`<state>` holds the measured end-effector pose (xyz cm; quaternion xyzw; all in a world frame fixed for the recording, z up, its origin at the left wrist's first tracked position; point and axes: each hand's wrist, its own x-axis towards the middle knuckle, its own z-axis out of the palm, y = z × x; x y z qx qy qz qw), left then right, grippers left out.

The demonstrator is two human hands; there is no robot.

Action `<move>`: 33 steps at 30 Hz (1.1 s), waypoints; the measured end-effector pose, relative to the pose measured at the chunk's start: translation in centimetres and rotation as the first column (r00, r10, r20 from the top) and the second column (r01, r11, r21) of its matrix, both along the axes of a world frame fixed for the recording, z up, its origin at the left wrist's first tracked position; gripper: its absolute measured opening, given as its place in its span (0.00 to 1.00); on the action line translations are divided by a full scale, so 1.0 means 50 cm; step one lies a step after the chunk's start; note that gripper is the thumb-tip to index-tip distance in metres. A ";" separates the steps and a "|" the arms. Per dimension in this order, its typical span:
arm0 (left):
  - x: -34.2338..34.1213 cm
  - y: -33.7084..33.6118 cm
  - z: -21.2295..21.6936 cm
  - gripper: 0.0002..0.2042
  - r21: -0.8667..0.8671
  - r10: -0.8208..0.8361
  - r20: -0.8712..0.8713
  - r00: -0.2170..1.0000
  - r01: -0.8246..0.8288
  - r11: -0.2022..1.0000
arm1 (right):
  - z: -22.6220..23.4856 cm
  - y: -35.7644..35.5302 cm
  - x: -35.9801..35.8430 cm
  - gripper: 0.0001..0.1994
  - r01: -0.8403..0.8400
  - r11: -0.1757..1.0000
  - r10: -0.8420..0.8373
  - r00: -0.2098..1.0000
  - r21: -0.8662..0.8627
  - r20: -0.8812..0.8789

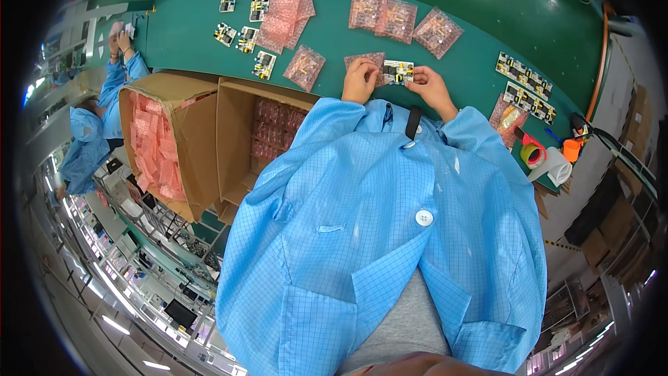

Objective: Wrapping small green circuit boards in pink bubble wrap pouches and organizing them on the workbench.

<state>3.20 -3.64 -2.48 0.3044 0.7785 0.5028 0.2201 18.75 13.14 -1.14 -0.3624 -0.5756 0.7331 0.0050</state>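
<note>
My right hand [431, 89] pinches the right end of a small circuit board [399, 71] with yellow and black parts. Closed on a pink bubble-wrap bag [364, 59], my left hand [359, 81] is at the board's left end. The board's left edge meets the bag; whether any of it is inside, I cannot tell. Just left of my hands lies a bubble bag with a board inside [304, 68]. Beyond them are several more filled bags [396, 20].
Loose boards [246, 39] and flat pink bags [281, 14] lie at left on the green table [188, 28]. Boards in rows [529, 101], tape rolls [533, 154] and cables are at right. Cardboard boxes [202, 95] stand at the near left edge. Another person [111, 108] works at far left.
</note>
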 end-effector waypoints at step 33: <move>0.005 0.043 0.053 0.03 -0.068 -0.209 -0.247 0.946 0.198 0.978 | 0.028 0.006 -0.031 0.17 0.016 0.998 -0.024 0.989 0.054 0.144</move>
